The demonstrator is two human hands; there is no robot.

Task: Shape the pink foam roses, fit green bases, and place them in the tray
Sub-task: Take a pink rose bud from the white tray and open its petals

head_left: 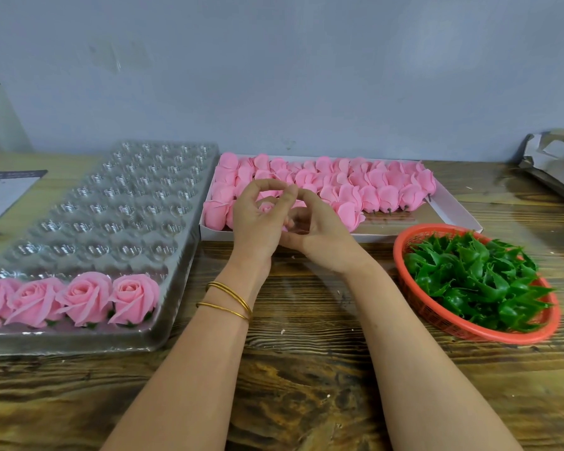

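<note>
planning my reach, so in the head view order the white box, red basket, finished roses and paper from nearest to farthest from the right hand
From the right hand, holding a pink rose with the left hand:
1. White box, just behind it.
2. Red basket, to its right.
3. Finished roses, near left in the clear tray.
4. Paper, far left.

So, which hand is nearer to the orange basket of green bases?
Right. The right hand sits left of the basket; the left hand lies farther left, beyond it, both gripping one pink rose.
</note>
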